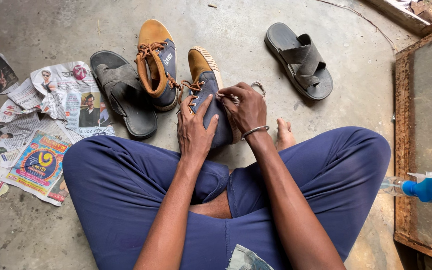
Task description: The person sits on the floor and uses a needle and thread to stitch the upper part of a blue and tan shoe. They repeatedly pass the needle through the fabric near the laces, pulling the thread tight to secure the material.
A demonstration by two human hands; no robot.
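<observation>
Two hands work on one shoe (pixel 211 100), a tan and navy high-top lying on the concrete floor (pixel 51 235) just past the person's crossed legs, toe pointing to 12 o'clock. The left hand (pixel 195 131) lies flat along the shoe's navy side, fingers spread apart and pressed on the cloth, thumb up by the brown lace (pixel 192 86). The right hand (pixel 246 107) sits at 3 o'clock of the shoe, its fingers pinched together on a pale bit at the shoe's upper edge; what that bit is cannot be told. A metal bangle (pixel 254 131) rings the right wrist.

At 10 o'clock of the held shoe stands its twin, the second shoe (pixel 157 62), laces loose. Touching that one on its 9 o'clock side lies a dark sandal (pixel 122 92); the other sandal (pixel 300 60) lies well apart at 1 o'clock. Crumpled newspaper sheets (pixel 41 125) spread over the floor at 9 o'clock. At 3 o'clock a rusty framed panel (pixel 426 140) carries a spray bottle (pixel 416 187) with a blue head, lying on its side
</observation>
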